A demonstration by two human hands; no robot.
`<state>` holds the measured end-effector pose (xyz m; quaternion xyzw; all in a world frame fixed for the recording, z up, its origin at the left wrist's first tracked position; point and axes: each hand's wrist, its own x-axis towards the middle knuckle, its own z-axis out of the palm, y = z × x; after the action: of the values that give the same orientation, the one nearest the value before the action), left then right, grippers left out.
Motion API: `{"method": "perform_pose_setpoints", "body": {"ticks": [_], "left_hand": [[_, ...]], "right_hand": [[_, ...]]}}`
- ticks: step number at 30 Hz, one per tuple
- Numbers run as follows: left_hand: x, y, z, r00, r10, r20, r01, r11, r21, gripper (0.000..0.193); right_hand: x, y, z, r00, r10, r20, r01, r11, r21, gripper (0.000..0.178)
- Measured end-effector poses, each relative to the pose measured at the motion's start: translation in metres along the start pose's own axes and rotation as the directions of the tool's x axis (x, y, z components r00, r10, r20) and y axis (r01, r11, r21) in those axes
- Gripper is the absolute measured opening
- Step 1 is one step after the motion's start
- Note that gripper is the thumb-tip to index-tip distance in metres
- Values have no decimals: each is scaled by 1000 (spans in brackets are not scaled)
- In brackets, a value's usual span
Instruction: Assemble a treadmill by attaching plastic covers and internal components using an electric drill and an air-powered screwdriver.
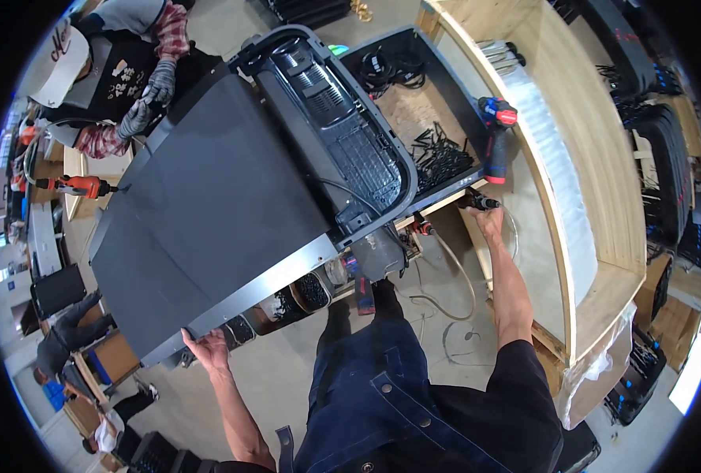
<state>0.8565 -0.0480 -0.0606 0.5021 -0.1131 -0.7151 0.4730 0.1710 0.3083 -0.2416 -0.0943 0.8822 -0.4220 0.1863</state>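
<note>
A treadmill-like deck with a black belt and a silver side rail lies in front of me. My left hand is at its near left corner, palm turned up, thumb and fingers apart next to the rail's edge. At the deck's right end is a black plastic housing with its hollow inside showing. A grey motor-like cylinder sits below the housing's near corner. On the right, my right hand is closed round a dark power screwdriver, just below the black bin's corner; its fingers are partly hidden.
A black bin holds cables and black screws. A red-and-black cordless drill stands at its corner, by a wooden crate. Across the deck, a co-worker's gloved hands meet near an orange power driver. An air hose loops below.
</note>
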Motion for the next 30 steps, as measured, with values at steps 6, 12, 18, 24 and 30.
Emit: {"method": "perform_pose_setpoints", "body": {"ticks": [6, 12, 18, 24, 30], "left_hand": [[-5, -7, 26, 990, 99, -99, -99, 995, 3, 41], [-12, -13, 20, 968, 227, -106, -227, 974, 20, 45], [-20, 0, 4, 963, 147, -225, -90, 965, 248, 54], [-49, -118, -26, 935, -12, -354, 268, 678, 684, 46], [36, -221, -87, 943, 244, 226, -159, -267, 951, 30]], "right_hand": [[-22, -17, -8, 993, 109, 47, -107, 994, -37, 52], [-194, -183, -39, 786, 243, 568, -534, 731, 425, 22], [-155, 17, 99, 954, 164, 251, -201, 972, 125, 58], [-80, 94, 163, 977, -74, 198, -62, 796, 602, 56], [-87, 73, 118, 979, -53, 199, 5, 972, 235, 27]]}}
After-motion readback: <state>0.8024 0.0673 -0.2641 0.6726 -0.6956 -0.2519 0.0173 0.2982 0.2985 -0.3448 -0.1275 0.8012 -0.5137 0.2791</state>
